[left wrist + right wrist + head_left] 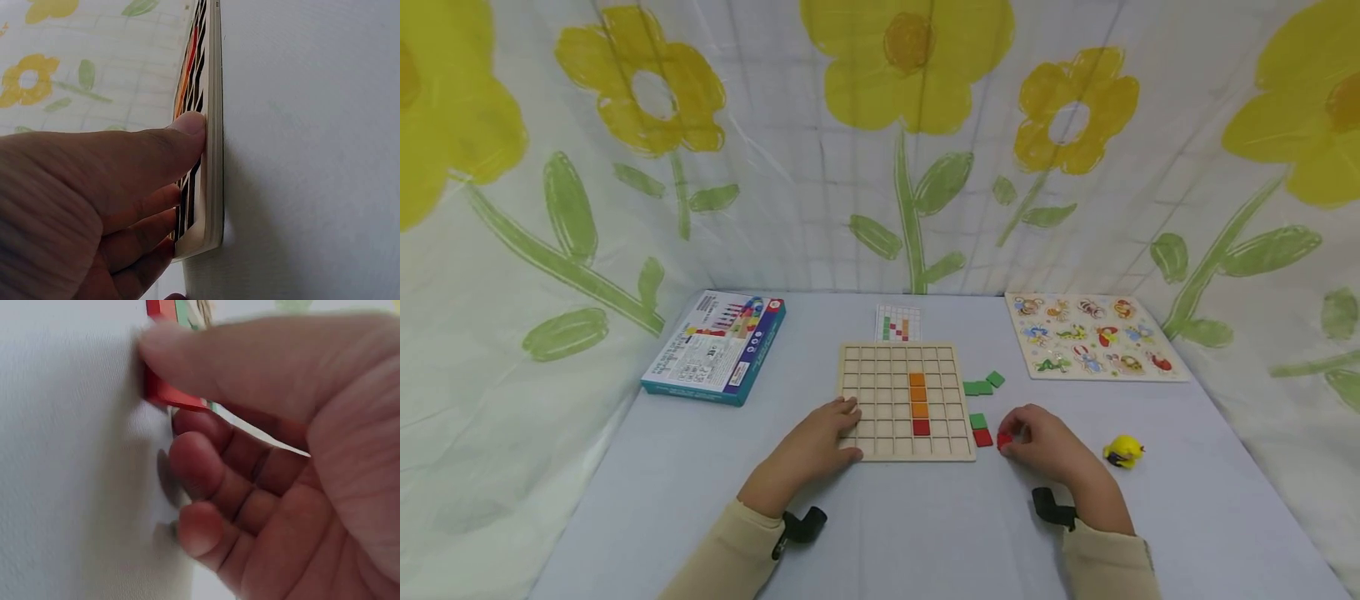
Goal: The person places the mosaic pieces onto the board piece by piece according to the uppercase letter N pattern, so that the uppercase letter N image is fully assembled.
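Note:
A wooden grid board (895, 448) lies mid-table with an orange tile column (918, 394) above one red tile (921, 427) in its cells. My left hand (817, 440) rests on the board's left edge, its thumb near the front corner and fingers fairly straight. Right of the board, my right hand (1043, 442) pinches a red square tile (175, 394) between thumb and fingers, low at the tabletop. Just beside it lie another red tile (982, 437) and a green tile (977, 421). More green tiles (977, 388) lie farther back along the board's right side.
A pattern card (897, 322) with coloured squares lies behind the board. Back left is a flat game box (718, 346); back right, a wooden insect puzzle (1093, 337). A yellow toy figure (1123, 451) stands right of my right hand. A flower-printed curtain (775, 208) hangs behind.

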Demonstrator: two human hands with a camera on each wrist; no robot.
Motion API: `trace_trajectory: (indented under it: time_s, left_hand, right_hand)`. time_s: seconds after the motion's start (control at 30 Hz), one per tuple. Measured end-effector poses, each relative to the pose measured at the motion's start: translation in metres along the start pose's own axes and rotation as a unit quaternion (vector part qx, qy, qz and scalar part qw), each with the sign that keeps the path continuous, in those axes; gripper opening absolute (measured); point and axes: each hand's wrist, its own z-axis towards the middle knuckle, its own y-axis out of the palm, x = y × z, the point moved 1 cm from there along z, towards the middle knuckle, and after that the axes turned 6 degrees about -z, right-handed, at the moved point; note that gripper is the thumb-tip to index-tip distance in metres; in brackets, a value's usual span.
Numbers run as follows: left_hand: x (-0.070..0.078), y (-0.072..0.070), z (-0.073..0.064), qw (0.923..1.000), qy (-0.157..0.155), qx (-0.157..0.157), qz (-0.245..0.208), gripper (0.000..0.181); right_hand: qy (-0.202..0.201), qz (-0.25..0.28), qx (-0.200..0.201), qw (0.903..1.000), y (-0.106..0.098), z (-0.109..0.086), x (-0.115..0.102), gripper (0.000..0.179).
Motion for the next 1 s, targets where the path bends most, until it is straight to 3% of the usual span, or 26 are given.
trace_trajectory:
  time_s: [0.13, 0.3, 0.53, 0.67, 0.83, 1.0]
  left_hand:
    - [0.0, 0.0, 0.0, 1.0, -0.001, -0.002, -0.001, 0.067]
    - [-0.001, -0.001, 0.0, 1.0, -0.002, -0.003, 0.003, 0.068]
    - [0.0, -0.001, -0.001, 1.0, 0.003, -0.001, -0.005, 0.067]
    - [0.001, -0.001, -0.002, 1.0, 0.003, -0.002, -0.009, 0.067]
    - [0.003, -0.003, -0.002, 0.9999, 0.001, -0.002, -0.01, 0.067]
    - [0.003, -0.003, -0.003, 1.0, 0.005, 0.0, -0.007, 0.067]
  right_hand:
    - [0.026, 0.014, 0.032, 0.9991, -0.001, 0.002, -0.011, 0.012]
    - [-0.005, 0.044, 0.074, 0.9963, 0.0, 0.014, -0.042, 0.009]
    - [-0.057, 0.038, 0.059, 0.9959, 0.023, 0.045, -0.099, 0.008]
    - [-0.086, 0.011, 0.048, 0.9951, 0.038, 0.061, -0.12, 0.007]
    - [-0.094, -0.024, 0.048, 0.9941, 0.048, 0.074, -0.132, 0.01]
    - [-0.091, -0.027, 0.045, 0.9945, 0.052, 0.078, -0.133, 0.011]
